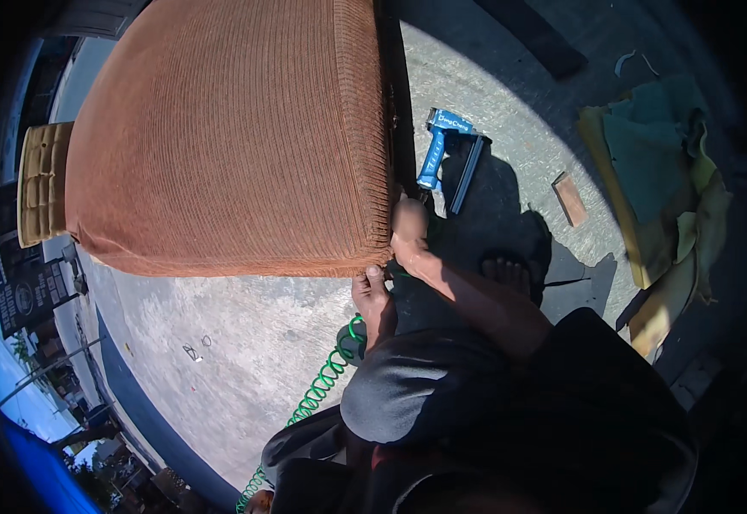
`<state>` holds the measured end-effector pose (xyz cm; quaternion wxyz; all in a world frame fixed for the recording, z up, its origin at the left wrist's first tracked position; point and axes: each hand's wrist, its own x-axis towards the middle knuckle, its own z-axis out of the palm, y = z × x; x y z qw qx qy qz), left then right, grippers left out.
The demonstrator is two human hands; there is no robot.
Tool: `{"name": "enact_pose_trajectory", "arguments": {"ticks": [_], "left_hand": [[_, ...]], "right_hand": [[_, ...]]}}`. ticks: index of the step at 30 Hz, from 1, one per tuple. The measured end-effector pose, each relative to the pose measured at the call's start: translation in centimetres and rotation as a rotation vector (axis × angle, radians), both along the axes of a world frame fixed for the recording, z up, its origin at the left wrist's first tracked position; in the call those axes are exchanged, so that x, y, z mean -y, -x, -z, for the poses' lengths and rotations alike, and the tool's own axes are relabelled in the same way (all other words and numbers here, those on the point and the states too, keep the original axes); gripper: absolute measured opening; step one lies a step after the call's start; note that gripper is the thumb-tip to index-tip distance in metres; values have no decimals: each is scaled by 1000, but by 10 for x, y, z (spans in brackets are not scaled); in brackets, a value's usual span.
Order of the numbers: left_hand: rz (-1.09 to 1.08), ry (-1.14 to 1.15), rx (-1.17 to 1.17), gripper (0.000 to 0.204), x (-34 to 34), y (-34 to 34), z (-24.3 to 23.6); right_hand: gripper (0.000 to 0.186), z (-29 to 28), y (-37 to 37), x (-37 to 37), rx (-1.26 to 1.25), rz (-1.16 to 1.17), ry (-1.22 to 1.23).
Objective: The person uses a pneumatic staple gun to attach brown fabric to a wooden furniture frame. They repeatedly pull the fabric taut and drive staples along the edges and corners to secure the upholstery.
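Note:
A large cushioned piece covered in rust-brown ribbed fabric (236,146) fills the upper left. At its near right corner, my left hand (374,295) is closed on the fabric's lower edge, thumb on top and the other fingers mostly hidden beneath. Just above and to the right, my right hand (410,231) is closed at the fabric's side edge; its fingers are blurred and partly hidden. A blue air staple gun (435,154) lies on the ground beyond my right hand, touched by neither hand.
A green coiled air hose (326,377) runs past my bent knee (408,403). My bare foot (507,272) is on the concrete. To the right lie a small wood block (570,199) and a pile of foam and fabric scraps (648,163). A yellow tufted cushion (45,184) stands far left.

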<state>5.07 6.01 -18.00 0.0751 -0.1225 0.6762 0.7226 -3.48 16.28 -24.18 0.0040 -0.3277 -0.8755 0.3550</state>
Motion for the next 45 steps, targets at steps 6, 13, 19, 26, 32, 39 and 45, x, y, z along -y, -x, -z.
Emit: {"name": "enact_pose_trajectory", "arguments": {"ticks": [6, 13, 19, 26, 32, 39, 45], "left_hand": [[113, 3, -25, 23, -2, 32, 10], [43, 463, -266, 29, -1, 45, 5], [30, 531, -338, 29, 3, 45, 11], [147, 541, -296, 31, 1, 48, 0], [133, 553, -257, 31, 10, 47, -1], [193, 569, -247, 35, 0, 47, -15], [178, 506, -288, 33, 0, 48, -12]], "right_hand": [[41, 27, 28, -9, -263, 492, 590], [31, -15, 16, -31, -287, 214, 370], [47, -27, 16, -123, -154, 470, 151], [98, -9, 47, -156, 31, 643, 609], [82, -44, 3, -160, -48, 526, 689], [15, -58, -126, -109, -314, -10, 1219], [19, -41, -129, -78, -242, 31, 1434]]}}
